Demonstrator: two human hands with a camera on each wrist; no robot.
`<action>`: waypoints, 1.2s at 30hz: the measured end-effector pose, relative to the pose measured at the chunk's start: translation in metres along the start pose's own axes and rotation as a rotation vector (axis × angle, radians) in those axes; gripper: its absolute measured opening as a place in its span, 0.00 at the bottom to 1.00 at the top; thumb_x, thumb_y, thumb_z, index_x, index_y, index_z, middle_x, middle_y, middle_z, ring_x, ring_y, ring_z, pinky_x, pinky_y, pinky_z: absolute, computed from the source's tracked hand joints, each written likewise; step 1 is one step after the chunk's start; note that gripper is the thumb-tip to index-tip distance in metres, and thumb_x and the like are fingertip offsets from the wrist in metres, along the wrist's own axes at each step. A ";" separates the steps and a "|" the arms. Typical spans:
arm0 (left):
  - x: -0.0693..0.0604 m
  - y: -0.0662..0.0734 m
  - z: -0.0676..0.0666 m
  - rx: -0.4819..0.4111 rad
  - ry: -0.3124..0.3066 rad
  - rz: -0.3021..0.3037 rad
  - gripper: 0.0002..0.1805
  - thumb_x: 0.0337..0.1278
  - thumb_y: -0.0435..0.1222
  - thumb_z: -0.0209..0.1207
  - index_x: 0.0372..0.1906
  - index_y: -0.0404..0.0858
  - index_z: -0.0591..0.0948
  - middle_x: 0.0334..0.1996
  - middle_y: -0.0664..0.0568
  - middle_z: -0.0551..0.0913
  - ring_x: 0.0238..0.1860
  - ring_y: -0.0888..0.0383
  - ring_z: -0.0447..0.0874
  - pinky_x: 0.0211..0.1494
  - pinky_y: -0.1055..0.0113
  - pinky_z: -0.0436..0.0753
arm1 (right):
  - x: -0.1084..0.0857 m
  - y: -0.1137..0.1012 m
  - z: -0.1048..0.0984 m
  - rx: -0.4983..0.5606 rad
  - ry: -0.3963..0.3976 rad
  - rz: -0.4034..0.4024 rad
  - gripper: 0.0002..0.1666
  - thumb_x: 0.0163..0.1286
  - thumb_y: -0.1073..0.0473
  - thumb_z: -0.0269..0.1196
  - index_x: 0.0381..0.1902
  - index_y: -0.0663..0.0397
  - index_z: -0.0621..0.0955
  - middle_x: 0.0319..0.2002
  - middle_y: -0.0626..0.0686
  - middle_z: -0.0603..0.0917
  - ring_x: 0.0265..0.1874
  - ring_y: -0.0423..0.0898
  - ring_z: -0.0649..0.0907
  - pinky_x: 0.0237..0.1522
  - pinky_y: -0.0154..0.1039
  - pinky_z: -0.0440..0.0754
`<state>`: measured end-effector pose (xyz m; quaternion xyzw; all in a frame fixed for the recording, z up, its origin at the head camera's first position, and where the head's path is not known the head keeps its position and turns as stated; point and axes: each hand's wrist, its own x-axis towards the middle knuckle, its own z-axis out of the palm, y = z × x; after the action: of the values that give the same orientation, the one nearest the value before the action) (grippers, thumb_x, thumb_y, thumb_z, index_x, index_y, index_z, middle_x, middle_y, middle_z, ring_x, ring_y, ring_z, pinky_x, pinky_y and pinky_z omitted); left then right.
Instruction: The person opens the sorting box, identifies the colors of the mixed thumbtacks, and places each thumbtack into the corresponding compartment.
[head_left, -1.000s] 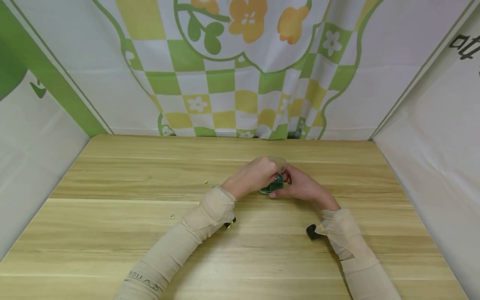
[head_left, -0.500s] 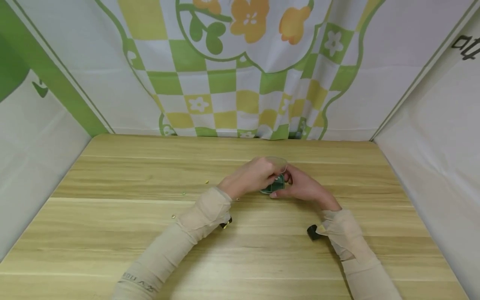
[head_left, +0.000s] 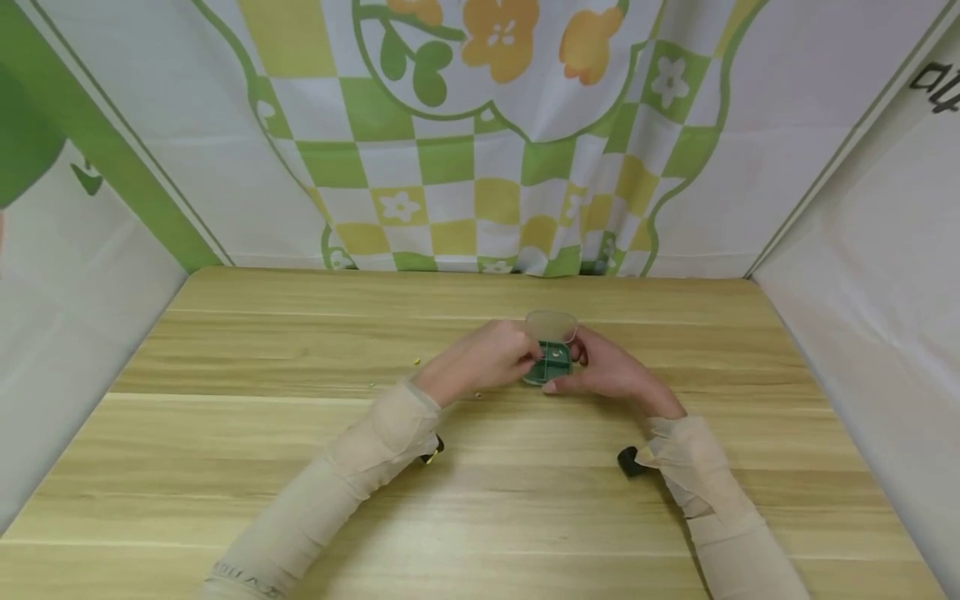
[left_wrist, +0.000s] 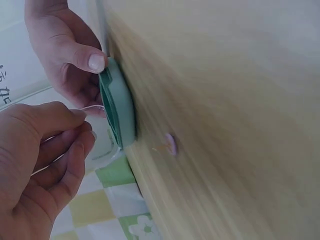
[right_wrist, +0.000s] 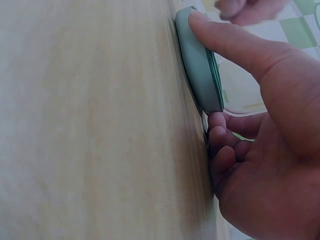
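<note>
A small green compartment box [head_left: 556,373] sits on the table, its clear lid [head_left: 551,323] raised at the back. One tiny pale piece [head_left: 557,354] lies in a rear compartment. My right hand [head_left: 611,371] grips the box from the right, thumb on the near rim and fingers behind. At the box's left side is my left hand [head_left: 483,358], its thumb and fingertips close together. In the left wrist view a thin white line shows by those fingertips; whether they pinch anything cannot be made out. A small purple piece with an orange part [left_wrist: 171,144] lies on the wood nearby.
To the left on the wooden table [head_left: 262,492] lie a tiny yellow piece [head_left: 417,362] and a tiny green one [head_left: 371,384]. A patterned curtain [head_left: 450,167] hangs at the back edge. Black wrist-worn pieces hang under both wrapped forearms [head_left: 315,492].
My left hand has drawn left, out from over the box, uncovering more compartments and the lid. My right hand keeps its hold on the box, almost still.
</note>
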<state>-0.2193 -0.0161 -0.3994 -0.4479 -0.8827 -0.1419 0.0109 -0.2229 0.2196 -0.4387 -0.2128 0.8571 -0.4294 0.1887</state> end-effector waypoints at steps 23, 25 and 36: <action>-0.059 0.002 -0.004 0.020 -0.187 -0.112 0.20 0.68 0.34 0.64 0.18 0.45 0.74 0.19 0.59 0.70 0.22 0.65 0.61 0.29 0.73 0.66 | -0.003 -0.003 -0.002 -0.064 0.046 0.075 0.41 0.57 0.51 0.81 0.60 0.60 0.72 0.43 0.57 0.79 0.39 0.48 0.75 0.42 0.38 0.75; -0.062 0.002 -0.003 0.019 -0.192 -0.118 0.22 0.69 0.33 0.64 0.17 0.46 0.71 0.19 0.59 0.69 0.22 0.65 0.60 0.28 0.74 0.65 | -0.003 -0.003 -0.002 -0.060 0.045 0.074 0.41 0.57 0.51 0.81 0.60 0.60 0.72 0.43 0.57 0.79 0.39 0.48 0.75 0.42 0.38 0.75; -0.065 -0.002 0.001 -0.059 -0.178 -0.108 0.22 0.66 0.28 0.62 0.17 0.47 0.70 0.17 0.61 0.64 0.21 0.67 0.58 0.25 0.76 0.59 | -0.002 -0.004 0.000 -0.039 0.038 0.061 0.41 0.57 0.52 0.81 0.60 0.61 0.72 0.43 0.58 0.80 0.39 0.48 0.76 0.42 0.39 0.76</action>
<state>-0.1815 -0.0681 -0.4103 -0.4105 -0.8985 -0.1277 -0.0886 -0.2203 0.2183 -0.4352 -0.1820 0.8749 -0.4106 0.1814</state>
